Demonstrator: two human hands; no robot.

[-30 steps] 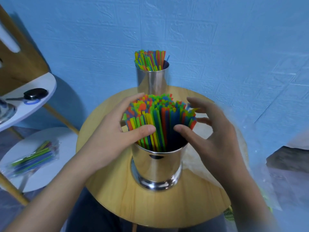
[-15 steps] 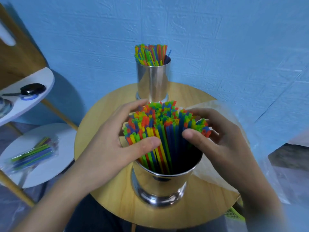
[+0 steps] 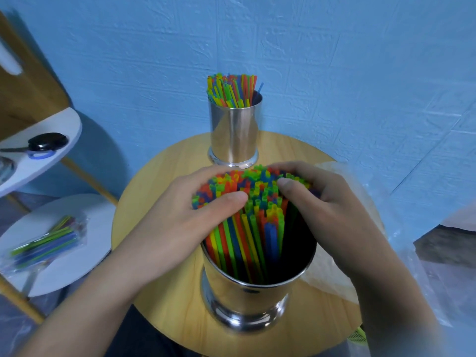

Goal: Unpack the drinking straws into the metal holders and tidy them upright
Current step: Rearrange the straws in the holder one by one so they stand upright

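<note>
A shiny metal holder (image 3: 247, 302) stands near the front of the round wooden table (image 3: 164, 171). It holds a thick bunch of coloured straws (image 3: 249, 228) that lean away from me. My left hand (image 3: 180, 225) cups the bunch from the left, thumb lying across the straw tops. My right hand (image 3: 327, 210) wraps round the bunch from the right, thumb on the tops too. A second metal holder (image 3: 234, 132) with upright straws (image 3: 231, 88) stands at the table's far edge.
A clear plastic bag (image 3: 332, 276) lies on the table under my right forearm. To the left, a low white round table (image 3: 64, 264) carries a sealed pack of straws (image 3: 46, 243). A higher white shelf (image 3: 51, 155) holds a black object. A blue wall stands behind.
Both hands have closed in from the sides onto the top of the straw bunch, thumbs now over the tips. The camera has dropped closer to the near holder.
</note>
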